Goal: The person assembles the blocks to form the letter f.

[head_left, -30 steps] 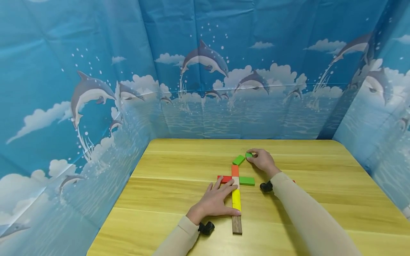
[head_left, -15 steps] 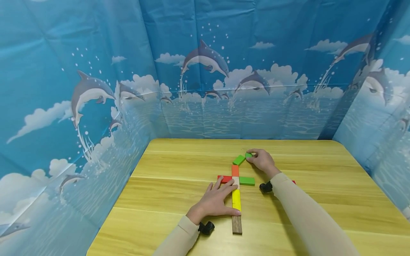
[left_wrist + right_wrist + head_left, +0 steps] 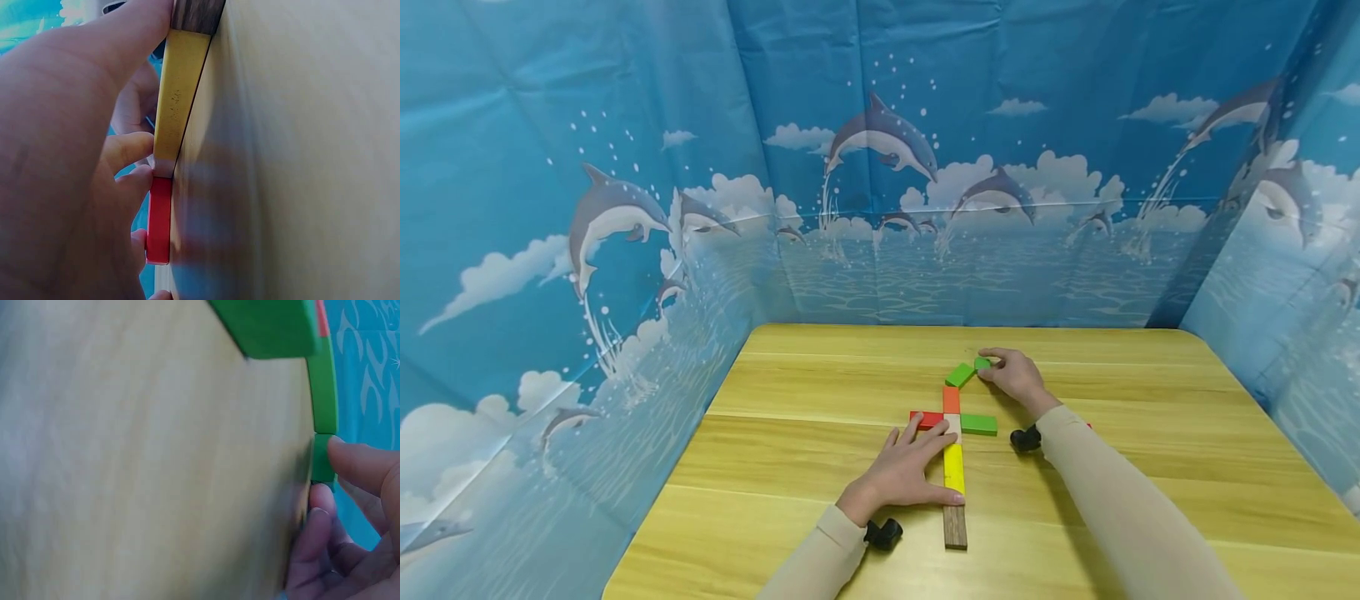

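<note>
My right hand (image 3: 1015, 377) pinches a small green block (image 3: 982, 363) between thumb and fingers. In the right wrist view that small block (image 3: 322, 457) touches the end of a slanted green block (image 3: 959, 375). Below it runs a flat line: an orange block (image 3: 951, 400), a pale block, a yellow block (image 3: 953, 471) and a dark brown block (image 3: 955, 529). A red block (image 3: 931, 420) and a green block (image 3: 978, 425) stick out either side of the pale one. My left hand (image 3: 898, 477) rests spread, its fingertips on the red and pale blocks, its thumb near the yellow-brown joint.
The wooden table (image 3: 820, 375) bears all the blocks. A red item (image 3: 1089, 426) peeks out behind the right sleeve, mostly hidden. Black wrist cameras (image 3: 883, 535) sit under both wrists. A blue dolphin-print curtain (image 3: 865, 250) encloses the table's back and sides.
</note>
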Available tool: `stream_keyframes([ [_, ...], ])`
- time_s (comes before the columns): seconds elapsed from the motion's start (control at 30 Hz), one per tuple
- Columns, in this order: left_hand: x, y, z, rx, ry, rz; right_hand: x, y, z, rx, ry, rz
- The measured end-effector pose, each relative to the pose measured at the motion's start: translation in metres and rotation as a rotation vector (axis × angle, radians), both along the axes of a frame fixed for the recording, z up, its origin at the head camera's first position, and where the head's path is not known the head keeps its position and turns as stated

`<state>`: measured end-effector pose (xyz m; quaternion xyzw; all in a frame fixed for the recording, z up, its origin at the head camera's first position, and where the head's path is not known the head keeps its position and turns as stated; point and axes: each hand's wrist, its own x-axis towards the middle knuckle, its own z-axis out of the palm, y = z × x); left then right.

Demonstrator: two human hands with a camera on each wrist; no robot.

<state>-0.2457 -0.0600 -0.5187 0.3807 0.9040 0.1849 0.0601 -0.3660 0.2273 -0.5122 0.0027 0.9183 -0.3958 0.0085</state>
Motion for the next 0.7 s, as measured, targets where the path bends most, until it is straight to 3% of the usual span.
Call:
stream_keyframes([
  [0.3, -0.002, -0.002, -0.002, 0.006, -0.017, 0.006, 0.005, 0.002, 0.014, -0.118, -0.006, 0.069],
  [0.7, -0.005, 0.001, -0.006, 0.016, -0.021, 0.000, 0.021, 0.020, 0.029, 0.029, 0.093, 0.082],
])
